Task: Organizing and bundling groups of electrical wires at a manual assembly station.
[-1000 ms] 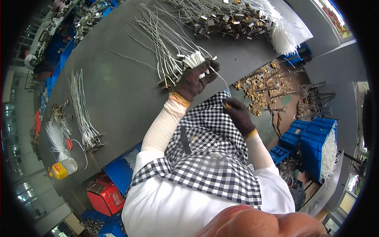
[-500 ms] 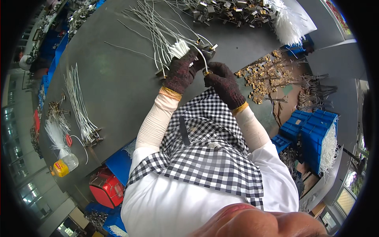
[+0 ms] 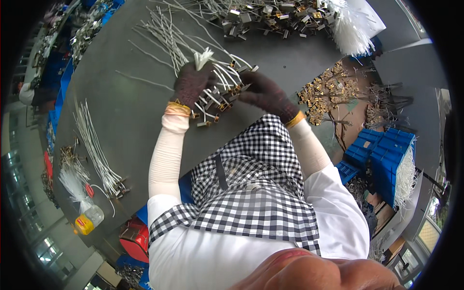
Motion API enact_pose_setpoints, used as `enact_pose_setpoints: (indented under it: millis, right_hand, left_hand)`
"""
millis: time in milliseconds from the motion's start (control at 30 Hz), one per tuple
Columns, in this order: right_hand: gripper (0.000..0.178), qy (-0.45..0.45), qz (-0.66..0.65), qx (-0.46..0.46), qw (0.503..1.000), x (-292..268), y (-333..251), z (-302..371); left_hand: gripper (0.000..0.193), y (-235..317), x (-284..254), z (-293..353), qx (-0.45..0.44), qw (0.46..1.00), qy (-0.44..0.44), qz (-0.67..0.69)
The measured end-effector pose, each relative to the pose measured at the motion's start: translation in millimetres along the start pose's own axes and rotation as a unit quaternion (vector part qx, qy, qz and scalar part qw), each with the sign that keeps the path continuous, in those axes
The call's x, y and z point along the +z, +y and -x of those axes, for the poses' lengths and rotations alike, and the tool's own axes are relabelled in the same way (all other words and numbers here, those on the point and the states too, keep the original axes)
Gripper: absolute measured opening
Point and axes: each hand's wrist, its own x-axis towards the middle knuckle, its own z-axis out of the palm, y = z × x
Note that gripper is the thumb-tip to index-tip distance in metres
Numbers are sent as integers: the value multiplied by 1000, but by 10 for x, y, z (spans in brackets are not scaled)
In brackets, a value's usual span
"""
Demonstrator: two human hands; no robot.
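Right hand [image 3: 266,94] – fingers bent, tips at the connector ends; can't tell if it pinches one. Left hand [image 3: 193,82] curled closed around a bundle of white cables with small silver-and-gold metal connectors [image 3: 223,104], held just over the dark grey tabletop [image 3: 133,121]. Step in hand looks like sorting connector ends – next move calls for a steady left grip, right fingertips on a single end. Beyond: heaped silver metal connectors [image 3: 280,18], bunched translucent white strips [image 3: 350,38].
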Motion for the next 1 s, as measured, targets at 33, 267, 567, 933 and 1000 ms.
enact_pose_setpoints:
  millis: [33, 267, 567, 933, 1000]
  right_hand:
    - [47, 83, 98, -14, 992, -208, 134, -91]
    - [35, 289, 409, 110, 859, -1282, 907, -909]
    - [30, 224, 364, 113, 897, -1280, 852, 423]
    - [31, 162, -102, 366, 911, -682, 243, 3605]
    - [31, 165, -93, 375, 908, -538, 269, 3852]
  left_hand:
    - [39, 31, -41, -57, -77, 996, 32, 8]
    - [25, 252, 343, 66, -12, 984, 1, 177]
    - [25, -8, 1214, 498, -108, 831, -177, 516]
    - [26, -376, 2129, -135, 141, 839, -158, 501]
    - [24, -65, 1910, -90, 301, 931, -68, 193]
